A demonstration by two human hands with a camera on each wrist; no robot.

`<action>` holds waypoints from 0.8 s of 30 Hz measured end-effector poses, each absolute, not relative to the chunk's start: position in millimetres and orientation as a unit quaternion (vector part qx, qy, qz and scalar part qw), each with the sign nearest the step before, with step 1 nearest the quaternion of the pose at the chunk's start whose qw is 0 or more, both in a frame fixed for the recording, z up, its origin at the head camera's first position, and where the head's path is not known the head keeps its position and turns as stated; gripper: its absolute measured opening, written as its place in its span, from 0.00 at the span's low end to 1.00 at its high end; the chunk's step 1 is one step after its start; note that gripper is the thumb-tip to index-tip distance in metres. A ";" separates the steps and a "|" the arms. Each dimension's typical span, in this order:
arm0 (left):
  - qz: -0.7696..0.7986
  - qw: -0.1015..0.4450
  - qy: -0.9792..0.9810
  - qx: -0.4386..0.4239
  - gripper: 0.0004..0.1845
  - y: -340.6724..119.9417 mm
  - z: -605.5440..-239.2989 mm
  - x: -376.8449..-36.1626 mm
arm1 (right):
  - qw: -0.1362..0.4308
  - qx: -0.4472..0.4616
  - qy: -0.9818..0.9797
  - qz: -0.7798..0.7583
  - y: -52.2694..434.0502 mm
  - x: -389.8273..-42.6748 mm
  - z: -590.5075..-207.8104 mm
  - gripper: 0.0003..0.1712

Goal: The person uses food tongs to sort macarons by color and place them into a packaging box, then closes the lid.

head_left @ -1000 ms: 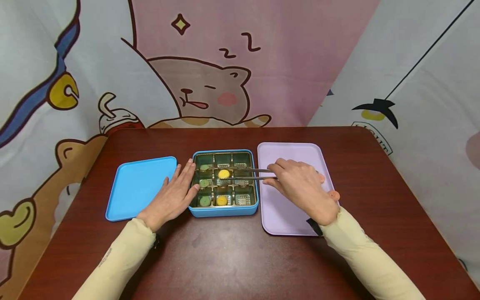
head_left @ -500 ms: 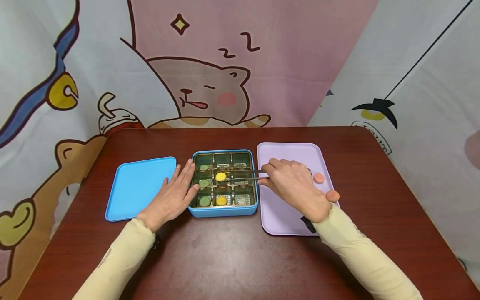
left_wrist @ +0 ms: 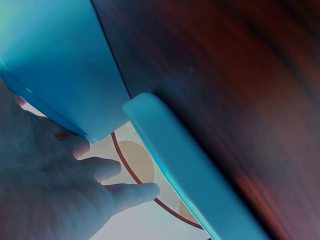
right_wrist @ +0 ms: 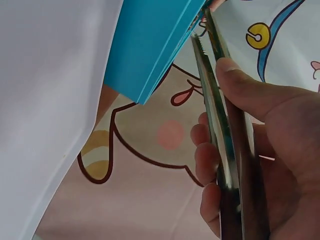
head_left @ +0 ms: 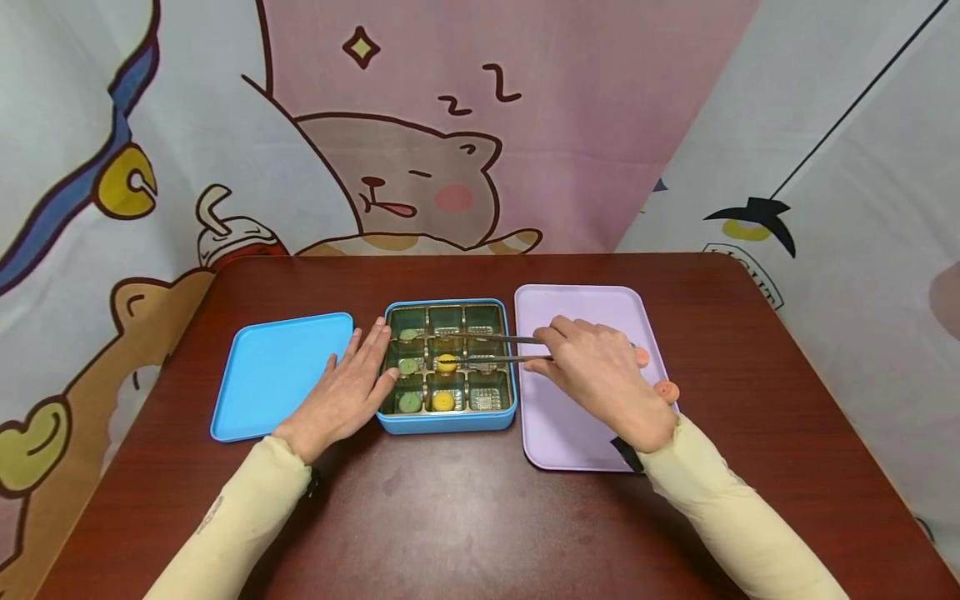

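Five pieces sit in our box [head_left: 447,423], two remain on the tray [head_left: 570,433]; our right hand [head_left: 600,379] grips tongs [head_left: 495,348], left hand [head_left: 345,392] rests flat.

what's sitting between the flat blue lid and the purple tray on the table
In the head view, the blue nine-compartment box with green and yellow discs lies between the flat blue lid and the lilac tray; the left hand rests against its left side.
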State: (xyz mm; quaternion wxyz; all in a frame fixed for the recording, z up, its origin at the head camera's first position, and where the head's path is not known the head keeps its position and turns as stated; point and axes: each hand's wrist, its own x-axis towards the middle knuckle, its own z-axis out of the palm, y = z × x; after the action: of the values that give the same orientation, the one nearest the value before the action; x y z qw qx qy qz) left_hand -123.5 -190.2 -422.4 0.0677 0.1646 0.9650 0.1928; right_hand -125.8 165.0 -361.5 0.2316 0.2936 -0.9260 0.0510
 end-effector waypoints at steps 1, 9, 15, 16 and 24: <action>0.193 0.068 0.965 0.165 0.38 -190.1 -422.4 -123.7 | 0.233 0.293 -0.926 0.055 168.3 -124.5 -361.5 0.23; 0.191 0.070 0.965 0.166 0.38 -190.5 -421.2 -123.5 | 0.226 0.262 -0.934 0.094 203.3 -113.3 -362.0 0.26; 0.192 0.071 0.965 0.166 0.38 -190.4 -420.8 -123.5 | 0.235 0.207 -0.941 0.131 233.3 -101.4 -360.4 0.27; 0.192 0.071 0.965 0.166 0.38 -190.5 -420.8 -123.6 | 0.236 0.198 -0.942 0.136 238.4 -99.5 -359.8 0.27; 0.194 0.076 0.964 0.165 0.38 -191.4 -421.9 -123.5 | 0.230 0.119 -0.954 0.151 279.0 -88.3 -356.4 0.29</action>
State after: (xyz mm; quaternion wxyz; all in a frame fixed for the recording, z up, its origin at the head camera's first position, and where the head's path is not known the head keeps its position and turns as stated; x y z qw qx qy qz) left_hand -123.5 -191.4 -421.9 0.0757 0.1650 0.9641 0.1939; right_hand -88.3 279.0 -356.4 0.2302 0.1193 -0.9539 0.1510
